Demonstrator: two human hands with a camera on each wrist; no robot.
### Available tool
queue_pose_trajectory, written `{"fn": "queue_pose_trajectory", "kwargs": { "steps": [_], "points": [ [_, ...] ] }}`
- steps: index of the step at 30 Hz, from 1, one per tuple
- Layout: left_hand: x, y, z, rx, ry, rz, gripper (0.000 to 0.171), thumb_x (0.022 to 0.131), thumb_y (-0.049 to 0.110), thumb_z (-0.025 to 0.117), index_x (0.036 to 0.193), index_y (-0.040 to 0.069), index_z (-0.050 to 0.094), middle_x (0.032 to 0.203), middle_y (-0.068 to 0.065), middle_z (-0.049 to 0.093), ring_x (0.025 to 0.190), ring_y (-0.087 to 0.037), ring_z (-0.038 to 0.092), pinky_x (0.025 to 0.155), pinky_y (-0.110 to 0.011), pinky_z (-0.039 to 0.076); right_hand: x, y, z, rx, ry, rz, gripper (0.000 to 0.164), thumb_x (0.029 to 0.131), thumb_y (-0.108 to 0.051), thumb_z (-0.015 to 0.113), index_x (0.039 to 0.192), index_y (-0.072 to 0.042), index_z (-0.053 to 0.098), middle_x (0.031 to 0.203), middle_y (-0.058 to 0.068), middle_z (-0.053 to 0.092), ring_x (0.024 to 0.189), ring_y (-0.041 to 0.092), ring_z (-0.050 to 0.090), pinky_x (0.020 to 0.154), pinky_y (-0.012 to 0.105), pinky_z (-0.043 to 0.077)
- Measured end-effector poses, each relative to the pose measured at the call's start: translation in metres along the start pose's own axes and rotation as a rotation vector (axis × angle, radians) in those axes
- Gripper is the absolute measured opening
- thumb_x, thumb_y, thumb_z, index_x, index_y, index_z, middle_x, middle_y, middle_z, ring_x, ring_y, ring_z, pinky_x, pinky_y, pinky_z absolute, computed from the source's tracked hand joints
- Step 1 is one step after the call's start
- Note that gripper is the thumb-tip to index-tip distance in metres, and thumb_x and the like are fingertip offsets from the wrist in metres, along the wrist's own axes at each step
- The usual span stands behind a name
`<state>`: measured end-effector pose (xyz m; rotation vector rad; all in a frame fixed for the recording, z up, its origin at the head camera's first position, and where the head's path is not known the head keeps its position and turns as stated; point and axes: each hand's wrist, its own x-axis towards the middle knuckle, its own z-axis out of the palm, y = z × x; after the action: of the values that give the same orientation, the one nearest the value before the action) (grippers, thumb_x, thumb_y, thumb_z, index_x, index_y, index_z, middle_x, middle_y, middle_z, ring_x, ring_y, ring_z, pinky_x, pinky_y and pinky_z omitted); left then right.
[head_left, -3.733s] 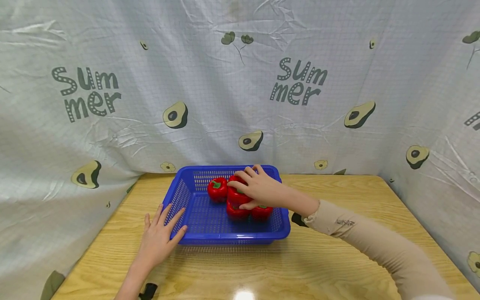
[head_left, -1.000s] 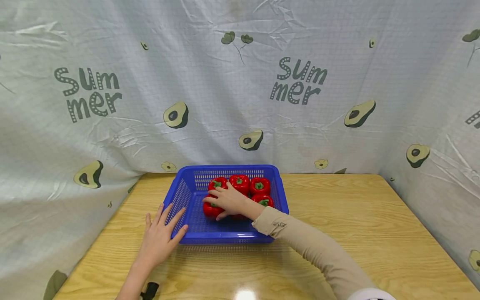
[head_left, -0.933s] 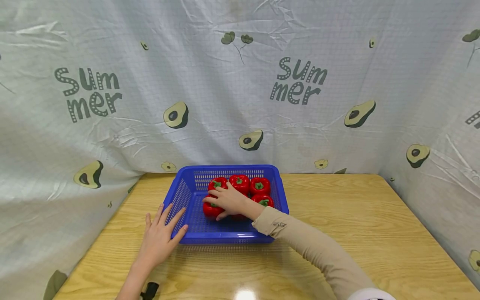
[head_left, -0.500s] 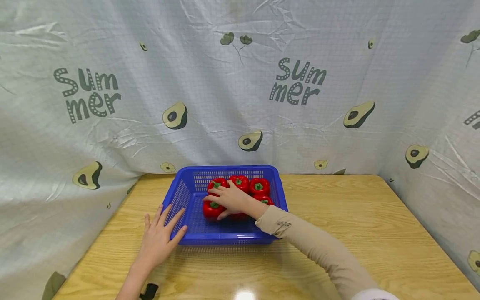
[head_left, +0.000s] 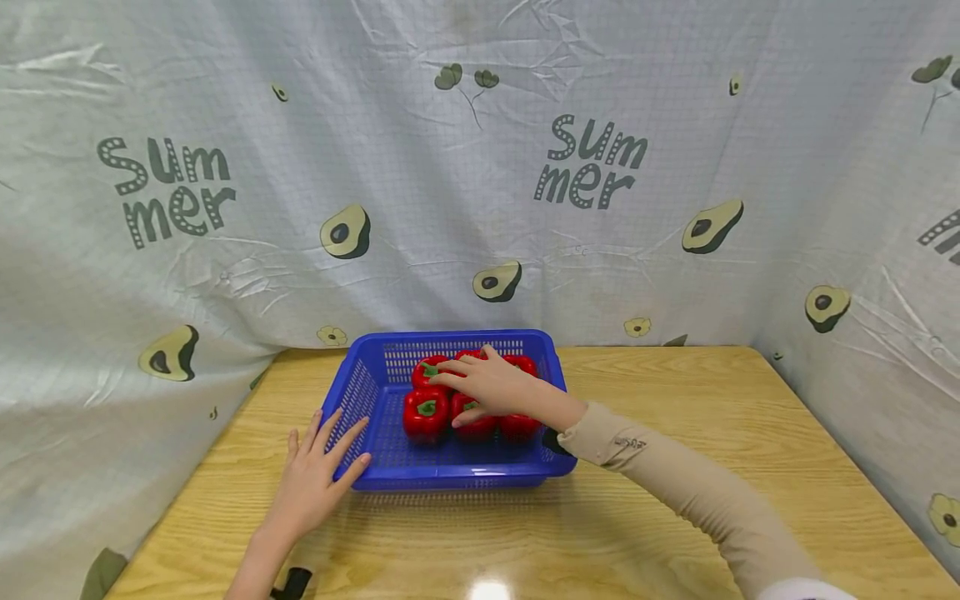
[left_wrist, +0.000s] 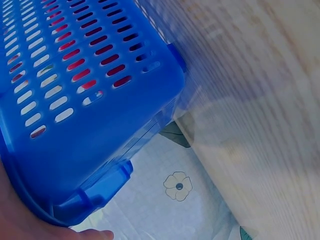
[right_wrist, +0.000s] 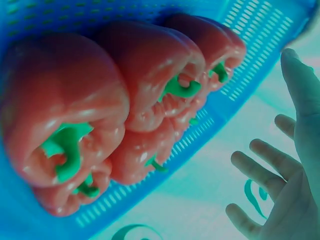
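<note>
Several red bell peppers with green stems stand in two rows inside a blue plastic basket. The front-left pepper is in full view, while my right hand partly covers others, such as the back-right pepper. That hand hovers over the peppers with spread fingers and holds nothing. The right wrist view shows its fingers apart from the peppers, with one large pepper close to the camera. My left hand rests its outstretched fingers on the basket's left rim.
The basket stands on a wooden table near its back edge. Behind and beside the table hangs a pale curtain printed with avocados and lettering. A black wrist strap shows below my left hand.
My right hand has let go of the front-left pepper and moved up and to the right. That spot had no pepper 3.7 seconds ago. The left hand stays at the rim.
</note>
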<state>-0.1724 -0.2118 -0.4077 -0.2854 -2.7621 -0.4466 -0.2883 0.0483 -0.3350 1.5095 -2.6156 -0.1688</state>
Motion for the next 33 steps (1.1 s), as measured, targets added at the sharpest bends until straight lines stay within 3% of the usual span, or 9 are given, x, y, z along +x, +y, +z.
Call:
{"fn": "queue_pose_trajectory", "kwargs": {
  "steps": [6, 13, 19, 27, 33],
  "points": [
    [0.000, -0.001, -0.005, -0.072, -0.006, 0.021, 0.047, 0.087, 0.035, 0.053, 0.129, 0.017, 0.048, 0.138, -0.022, 0.034, 0.131, -0.048, 0.018, 0.098, -0.069, 0.010, -0.029, 0.006, -0.007, 0.040, 0.042, 0.031, 0.065, 0.079, -0.052, 0.057, 0.134, -0.023, 0.038, 0.137, 0.003, 0.042, 0.124, 0.021, 0.043, 0.095, 0.054, 0.033],
    [-0.002, -0.003, -0.012, -0.100, -0.031, 0.032, 0.045, 0.089, 0.037, 0.049, 0.130, 0.018, 0.047, 0.139, -0.021, 0.033, 0.131, -0.048, 0.017, 0.098, -0.069, 0.011, -0.063, 0.012, -0.001, 0.024, 0.120, 0.022, 0.062, 0.080, -0.051, 0.056, 0.132, -0.020, 0.041, 0.136, 0.003, 0.044, 0.119, 0.020, 0.046, 0.087, 0.045, 0.034],
    [-0.002, -0.010, -0.014, -0.149, -0.053, 0.034, 0.043, 0.090, 0.033, 0.048, 0.131, 0.019, 0.045, 0.141, -0.022, 0.031, 0.131, -0.048, 0.016, 0.098, -0.069, 0.009, -0.093, 0.016, 0.014, 0.037, 0.137, 0.035, 0.059, 0.081, -0.047, 0.057, 0.131, -0.019, 0.042, 0.134, 0.004, 0.046, 0.117, 0.022, 0.049, 0.091, 0.052, 0.034],
    [-0.003, -0.012, -0.020, -0.198, -0.045, 0.084, 0.039, 0.093, 0.029, 0.045, 0.131, 0.022, 0.045, 0.139, -0.018, 0.035, 0.127, -0.046, 0.029, 0.098, -0.068, 0.014, -0.138, 0.020, 0.031, 0.069, 0.190, 0.088, 0.056, 0.083, -0.042, 0.057, 0.130, -0.015, 0.044, 0.135, 0.008, 0.045, 0.115, 0.028, 0.051, 0.090, 0.056, 0.034],
    [-0.006, -0.007, -0.026, -0.223, -0.060, 0.099, 0.039, 0.093, 0.028, 0.043, 0.133, 0.026, 0.043, 0.140, -0.015, 0.035, 0.124, -0.042, 0.037, 0.100, -0.062, 0.018, -0.172, 0.026, 0.048, 0.057, 0.300, 0.157, 0.055, 0.080, -0.037, 0.063, 0.128, -0.016, 0.047, 0.132, 0.006, 0.048, 0.111, 0.021, 0.053, 0.085, 0.048, 0.035]
  ]
}}
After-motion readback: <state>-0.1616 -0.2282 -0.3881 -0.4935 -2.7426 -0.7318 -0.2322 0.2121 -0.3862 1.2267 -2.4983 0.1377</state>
